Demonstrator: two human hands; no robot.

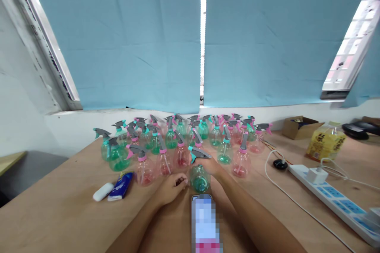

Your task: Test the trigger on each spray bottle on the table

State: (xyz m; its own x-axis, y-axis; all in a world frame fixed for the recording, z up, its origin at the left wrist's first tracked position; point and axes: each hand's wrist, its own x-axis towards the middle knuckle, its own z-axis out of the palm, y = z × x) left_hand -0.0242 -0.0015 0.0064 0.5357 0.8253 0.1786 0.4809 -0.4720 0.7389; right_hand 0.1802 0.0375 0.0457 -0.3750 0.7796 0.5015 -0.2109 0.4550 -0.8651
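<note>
A green spray bottle (199, 184) with a grey and turquoise trigger head stands upright near the middle of the table. My right hand (209, 164) is closed around its neck, just under the trigger head. Left of that bottle, my left hand (171, 188) rests on the table with its fingers curled; I see nothing in them. A phone (204, 221) with a blurred-out screen lies below the bottle, between my forearms. Close behind my hands are a pink spray bottle (181, 157), another pink spray bottle (241, 164) and a green spray bottle (225, 152).
Several more green and pink spray bottles crowd the back of the table (68, 189). At left lie a white rounded object (103, 192) and a blue packet (120, 186). To the right are a power strip (332, 201) with cables, a yellow-labelled jug (325, 142) and a cardboard box (299, 128).
</note>
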